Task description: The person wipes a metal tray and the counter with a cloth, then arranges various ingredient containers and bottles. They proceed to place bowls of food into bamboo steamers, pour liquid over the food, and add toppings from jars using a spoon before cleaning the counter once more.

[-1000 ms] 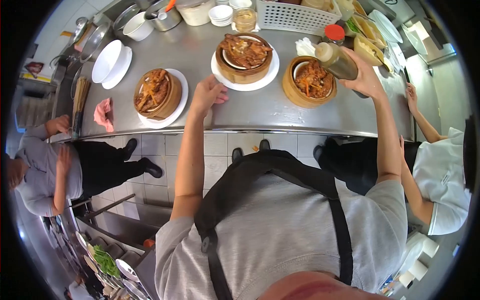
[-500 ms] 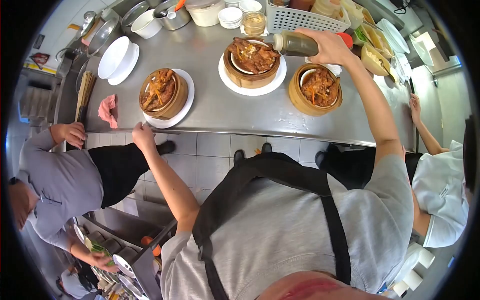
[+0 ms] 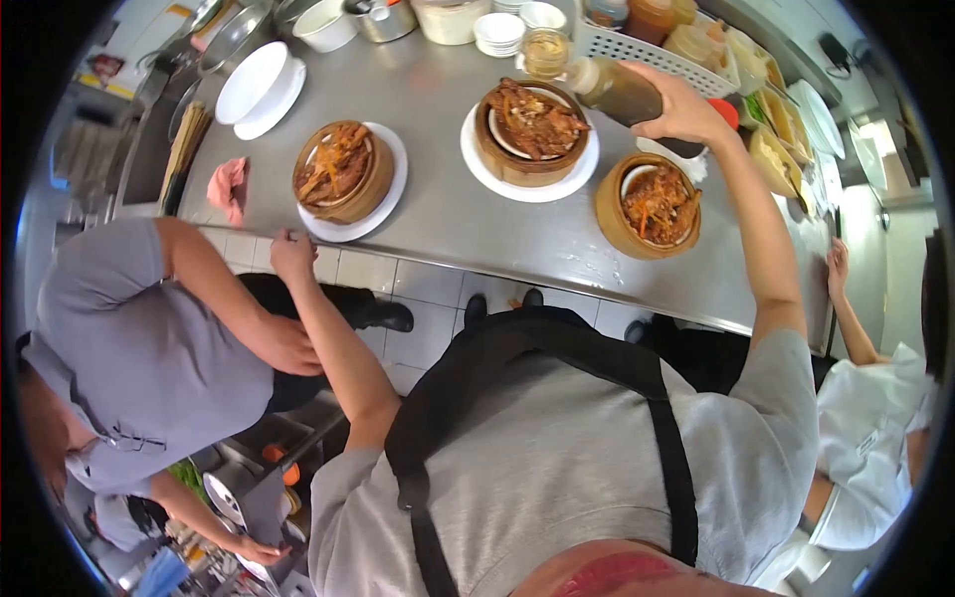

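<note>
Tipped on its side, a squeeze bottle of dark sauce is held in my right hand, its nozzle at the right rim of the middle bamboo steamer. That steamer holds chicken feet and stands on a white plate. A second steamer on a white plate is at the left, and a third stands at the right. Near the counter's front edge, below the left plate, is my left hand, its fingers curled; anything inside is too small to make out.
White bowls, a pink cloth, small dishes and a glass jar stand on the steel counter. A perforated basket of bottles is behind my right hand. Co-workers stand at the left and right.
The view has shifted, so the counter's things appear further right and lower. The left co-worker has come nearer and taken their hand off the counter edge. My right hand still holds the bottle.
</note>
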Demonstrator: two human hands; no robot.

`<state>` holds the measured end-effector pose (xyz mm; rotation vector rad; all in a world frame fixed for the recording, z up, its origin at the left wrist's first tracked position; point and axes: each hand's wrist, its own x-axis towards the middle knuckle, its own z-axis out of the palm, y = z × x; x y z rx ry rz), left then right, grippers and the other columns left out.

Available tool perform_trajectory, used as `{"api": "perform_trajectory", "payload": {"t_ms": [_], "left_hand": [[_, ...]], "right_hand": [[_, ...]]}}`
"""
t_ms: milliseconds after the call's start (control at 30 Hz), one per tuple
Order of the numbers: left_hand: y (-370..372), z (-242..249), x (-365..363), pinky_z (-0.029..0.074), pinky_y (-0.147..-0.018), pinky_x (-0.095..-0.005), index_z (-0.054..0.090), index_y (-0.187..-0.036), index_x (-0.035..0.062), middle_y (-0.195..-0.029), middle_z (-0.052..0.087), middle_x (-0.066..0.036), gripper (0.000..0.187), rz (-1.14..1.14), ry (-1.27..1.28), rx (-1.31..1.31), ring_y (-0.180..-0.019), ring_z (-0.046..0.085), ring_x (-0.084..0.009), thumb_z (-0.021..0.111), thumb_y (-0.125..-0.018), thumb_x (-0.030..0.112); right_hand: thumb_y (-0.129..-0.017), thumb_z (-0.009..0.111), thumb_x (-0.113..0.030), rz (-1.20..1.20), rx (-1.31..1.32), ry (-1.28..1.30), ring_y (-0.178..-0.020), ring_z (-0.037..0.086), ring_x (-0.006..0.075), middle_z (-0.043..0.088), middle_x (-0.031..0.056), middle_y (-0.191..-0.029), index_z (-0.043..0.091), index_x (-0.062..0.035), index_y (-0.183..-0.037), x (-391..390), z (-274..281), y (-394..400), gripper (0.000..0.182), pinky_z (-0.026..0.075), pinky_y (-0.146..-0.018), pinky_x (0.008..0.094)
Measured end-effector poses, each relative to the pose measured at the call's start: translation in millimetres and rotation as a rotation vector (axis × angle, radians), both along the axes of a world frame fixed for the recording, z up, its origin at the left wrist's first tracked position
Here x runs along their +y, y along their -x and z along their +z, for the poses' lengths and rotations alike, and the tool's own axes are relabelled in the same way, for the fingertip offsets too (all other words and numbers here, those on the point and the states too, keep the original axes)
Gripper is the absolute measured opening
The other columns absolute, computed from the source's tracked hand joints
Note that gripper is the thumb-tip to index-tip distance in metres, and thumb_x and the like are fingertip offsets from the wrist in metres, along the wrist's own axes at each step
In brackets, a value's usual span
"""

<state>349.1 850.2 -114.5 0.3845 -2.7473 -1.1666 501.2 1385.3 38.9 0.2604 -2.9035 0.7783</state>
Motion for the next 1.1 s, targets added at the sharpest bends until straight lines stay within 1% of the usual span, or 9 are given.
{"api": "perform_trajectory", "payload": {"t_ms": [33,67,133,333,633,767,900,1033,1100], "left_hand": [[3.3,2.3,-0.8,0.049,-0.047,-0.0289,0.065,-0.090,0.0006,-0.058,0.061,-0.012,0.027,-0.032,0.214,-0.052,-0.050,0.061,-0.0170,0.060,-0.068,0.015],[17.0,-22.4,-16.7,0.050,-0.059,-0.0331,0.067,-0.089,0.0059,-0.066,0.064,-0.013,0.028,-0.082,0.444,0.092,-0.059,0.063,-0.0223,0.060,-0.065,0.018],[-0.9,11.6,14.2,0.048,-0.077,-0.0390,0.068,-0.092,0.0123,-0.087,0.064,-0.017,0.030,-0.026,0.407,-0.014,-0.084,0.061,-0.0314,0.062,-0.063,0.013],[5.9,-3.2,19.8,0.046,-0.079,-0.0369,0.064,-0.100,0.0059,-0.088,0.064,-0.016,0.035,0.083,0.110,-0.113,-0.088,0.061,-0.0293,0.058,-0.067,0.016],[-31.6,19.4,48.7,0.048,-0.058,-0.0299,0.058,-0.101,-0.0021,-0.073,0.064,-0.009,0.043,0.000,-0.036,-0.099,-0.057,0.061,-0.0159,0.069,-0.066,0.020],[-34.4,17.3,48.5,0.048,-0.060,-0.0303,0.058,-0.103,-0.0019,-0.074,0.064,-0.007,0.042,0.013,-0.144,-0.075,-0.061,0.062,-0.0170,0.069,-0.067,0.018],[-38.5,23.6,51.7,0.048,-0.067,-0.0298,0.059,-0.104,0.0018,-0.079,0.064,-0.007,0.042,0.052,-0.080,-0.108,-0.073,0.062,-0.0162,0.070,-0.066,0.016],[-37.2,17.3,49.1,0.048,-0.068,-0.0299,0.060,-0.103,0.0018,-0.079,0.064,-0.007,0.041,0.046,-0.102,-0.082,-0.072,0.061,-0.0166,0.070,-0.066,0.017],[-34.8,10.6,45.7,0.048,-0.067,-0.0296,0.061,-0.102,0.0012,-0.078,0.064,-0.007,0.041,0.032,-0.120,-0.053,-0.072,0.061,-0.0164,0.071,-0.066,0.018]], "right_hand": [[-0.056,0.069,-0.016,0.003,-0.061,0.040,-0.104,0.053,0.0219,0.055,0.0126,-0.114,0.040,-0.0065,-0.126,-9.7,12.6,2.3,0.077,0.039,-0.091,0.0320],[-0.056,0.069,-0.016,0.040,-0.060,0.048,-0.104,0.053,0.0219,0.055,0.0126,-0.114,0.040,-0.0065,-0.126,-15.4,17.5,8.2,0.077,0.039,-0.091,0.0320],[-0.056,0.069,-0.015,0.061,-0.032,0.035,-0.104,0.053,0.0218,0.055,0.0120,-0.115,0.040,-0.0073,-0.127,-20.5,21.6,22.6,0.077,0.039,-0.092,0.0317],[-0.055,0.067,-0.015,0.267,0.028,0.015,-0.098,0.057,0.0241,0.059,0.0137,-0.106,0.041,-0.0101,-0.126,-65.4,32.8,82.7,0.076,0.042,-0.088,0.0311],[-0.053,0.065,-0.019,0.480,-0.009,-0.166,-0.076,0.060,0.0286,0.062,0.0138,-0.084,0.042,-0.0176,-0.125,-135.6,14.7,164.4,0.075,0.047,-0.069,0.0373],[-0.053,0.063,-0.016,0.514,0.012,-0.295,-0.076,0.060,0.0293,0.063,0.0121,-0.083,0.043,-0.0190,-0.124,-152.6,8.7,183.3,0.074,0.047,-0.066,0.0389],[-0.054,0.062,-0.014,0.512,0.042,-0.357,-0.075,0.060,0.0282,0.063,0.0106,-0.083,0.043,-0.0199,-0.124,-162.3,4.2,196.9,0.073,0.048,-0.065,0.0390],[-0.053,0.062,-0.016,0.544,0.056,-0.367,-0.076,0.060,0.0280,0.063,0.0107,-0.083,0.043,-0.0219,-0.124,-166.2,0.2,205.6,0.073,0.048,-0.066,0.0389],[-0.053,0.064,-0.012,0.509,0.000,-0.311,-0.074,0.059,0.0313,0.062,0.0134,-0.084,0.041,-0.0174,-0.125,-168.7,3.5,209.4,0.075,0.047,-0.067,0.0395]]}}
